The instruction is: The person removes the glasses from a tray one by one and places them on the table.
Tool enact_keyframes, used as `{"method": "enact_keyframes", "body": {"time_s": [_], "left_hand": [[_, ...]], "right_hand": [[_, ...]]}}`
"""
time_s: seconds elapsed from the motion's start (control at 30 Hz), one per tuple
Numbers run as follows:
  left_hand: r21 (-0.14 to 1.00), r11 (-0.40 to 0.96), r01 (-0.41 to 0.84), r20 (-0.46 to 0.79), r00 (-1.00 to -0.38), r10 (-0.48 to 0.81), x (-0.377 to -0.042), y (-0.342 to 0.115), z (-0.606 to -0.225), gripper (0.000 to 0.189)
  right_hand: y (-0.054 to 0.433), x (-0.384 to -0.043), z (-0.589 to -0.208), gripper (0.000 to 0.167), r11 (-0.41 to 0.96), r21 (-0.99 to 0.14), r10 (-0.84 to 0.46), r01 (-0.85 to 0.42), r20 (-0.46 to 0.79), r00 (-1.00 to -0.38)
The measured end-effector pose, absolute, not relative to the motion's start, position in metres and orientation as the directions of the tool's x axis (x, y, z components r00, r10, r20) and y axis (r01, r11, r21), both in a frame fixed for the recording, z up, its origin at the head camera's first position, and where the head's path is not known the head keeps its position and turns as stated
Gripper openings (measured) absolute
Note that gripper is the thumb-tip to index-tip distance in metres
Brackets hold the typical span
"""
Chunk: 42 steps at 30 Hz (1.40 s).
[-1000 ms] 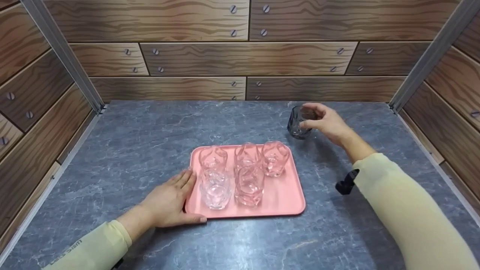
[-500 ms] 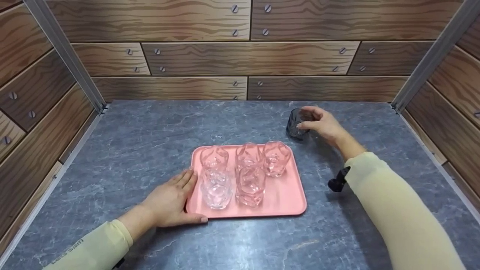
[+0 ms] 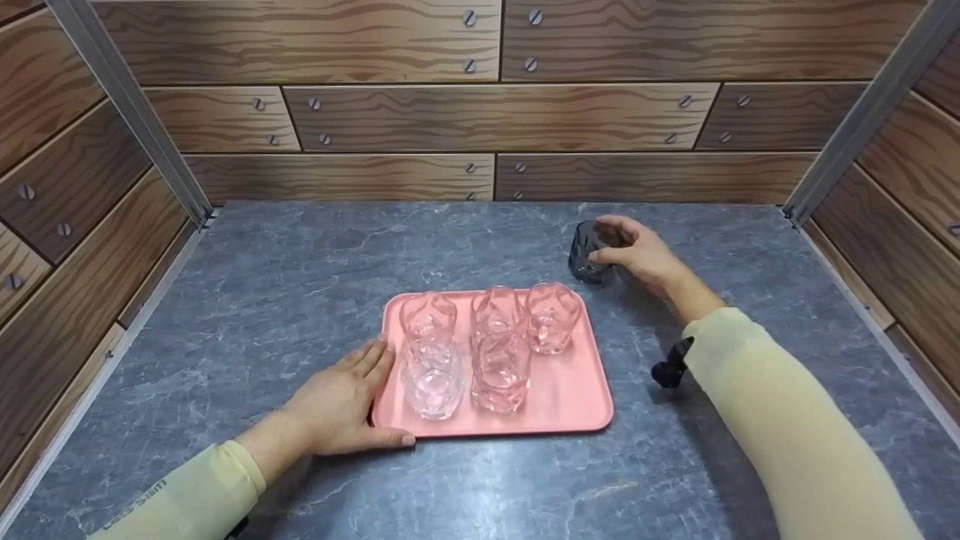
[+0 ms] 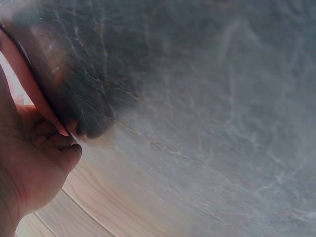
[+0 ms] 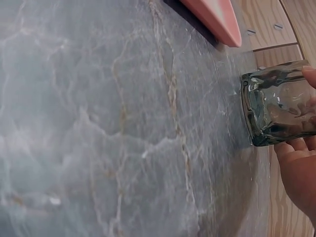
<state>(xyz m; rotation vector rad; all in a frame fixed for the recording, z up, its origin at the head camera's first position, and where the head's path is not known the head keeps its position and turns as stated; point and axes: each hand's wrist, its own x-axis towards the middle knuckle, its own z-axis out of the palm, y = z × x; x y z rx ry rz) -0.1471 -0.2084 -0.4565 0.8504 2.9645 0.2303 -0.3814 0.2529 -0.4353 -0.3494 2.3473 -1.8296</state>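
My right hand (image 3: pixel 637 253) holds a dark grey tumbler (image 3: pixel 583 251) near the back right of the table, its thumb and fingers around the side. In the right wrist view the tumbler's thick base (image 5: pixel 253 111) is close to the tabletop, and the thumb lies on the glass near the rim. My left hand (image 3: pixel 337 401) rests against the near left corner of a pink tray (image 3: pixel 570 390), fingers straight along the left side and thumb along the front edge. Several clear tumblers (image 3: pixel 501 373) stand on the tray. The left wrist view shows that hand (image 4: pixel 34 163) at the tray's rim.
The tabletop (image 3: pixel 285 255) is grey with a marble pattern. Wood-patterned panels (image 3: pixel 390 116) with metal corner posts wall it in at the back and sides. Inside the tray, bare surface shows at the front right, beside the clear tumblers.
My right hand has shifted slightly left and toward me with the dark tumbler. The left hand, the tray and the clear tumblers stay as they were.
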Motion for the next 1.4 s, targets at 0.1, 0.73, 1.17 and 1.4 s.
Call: {"method": "enact_keyframes", "body": {"time_s": [0.1,0.73,1.17,1.4], "left_hand": [[0.159,0.838,0.522,-0.006,-0.849,0.529,-0.148,-0.208,-0.456,0.128],[0.158,0.831,0.533,0.012,-0.843,0.538,-0.147,-0.208,-0.456,0.128],[0.168,0.830,0.532,0.015,-0.843,0.537,-0.147,-0.208,-0.455,0.129],[0.178,0.827,0.533,0.013,-0.842,0.539,-0.146,-0.208,-0.456,0.129]], "right_hand": [[0.254,-0.381,-0.434,0.076,0.242,-0.966,-0.278,-0.096,0.026,-0.960],[0.250,-0.335,-0.392,0.075,0.212,-0.933,-0.203,-0.290,0.249,-0.947],[0.212,-0.284,-0.396,0.075,0.113,-0.939,-0.352,-0.324,0.267,-0.897],[0.200,-0.267,-0.416,0.081,0.142,-0.939,-0.349,-0.312,0.248,-0.904]]}}
